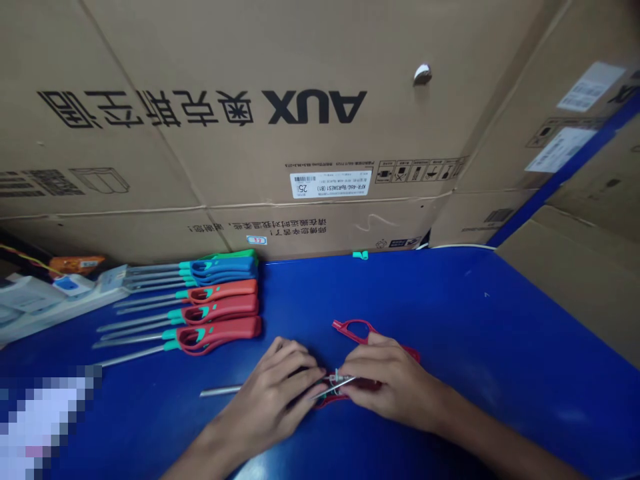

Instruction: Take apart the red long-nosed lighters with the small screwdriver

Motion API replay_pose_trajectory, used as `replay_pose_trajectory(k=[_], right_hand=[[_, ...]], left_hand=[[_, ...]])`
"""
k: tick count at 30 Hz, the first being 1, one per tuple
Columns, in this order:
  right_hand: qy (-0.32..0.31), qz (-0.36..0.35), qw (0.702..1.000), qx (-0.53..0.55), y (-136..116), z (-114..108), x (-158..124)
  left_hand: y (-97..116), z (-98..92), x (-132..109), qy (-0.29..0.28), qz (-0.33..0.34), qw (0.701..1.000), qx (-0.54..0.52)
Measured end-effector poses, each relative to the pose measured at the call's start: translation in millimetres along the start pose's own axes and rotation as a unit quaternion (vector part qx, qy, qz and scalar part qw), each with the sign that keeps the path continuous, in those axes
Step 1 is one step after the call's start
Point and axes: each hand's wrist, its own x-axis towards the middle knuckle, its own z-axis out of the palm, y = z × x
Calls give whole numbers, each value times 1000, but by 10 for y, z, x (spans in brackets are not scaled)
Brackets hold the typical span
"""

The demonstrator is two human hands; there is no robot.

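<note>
A long-nosed red gas lighter (330,402) lies opened on the blue table, its inner parts showing between my hands. Its metal tube (220,391) sticks out to the left from under my left hand (280,387), whose fingers are closed on the lighter's front end. My right hand (387,377) is over the handle, thumb and fingers pinching a slim metal tool (336,387) that slants across the open parts; its exact kind is unclear. Just beyond my right hand rests a loose red half shell (345,327), partly covered by that hand.
Several lighters (220,335) in red, orange, blue and green are lined up at left, tubes pointing left. Behind them is a white power strip (107,287). A cardboard wall (240,160) borders the back. A small teal piece (360,255) lies near it.
</note>
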Motion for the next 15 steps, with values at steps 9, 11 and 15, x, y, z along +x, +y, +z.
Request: replay_pose_trajectory(k=[9,11,15], right_hand=[[32,-19,999,17,-41,33,-1],[28,-15,999,15,-46,32,-9],[17,-13,1000,9,-42,16,-15]], left_hand=[[60,48,-26,-49,-39,998,-27],[85,60,-15,-54,-40,998,-17],[100,90,2,-29,-7,999,17]])
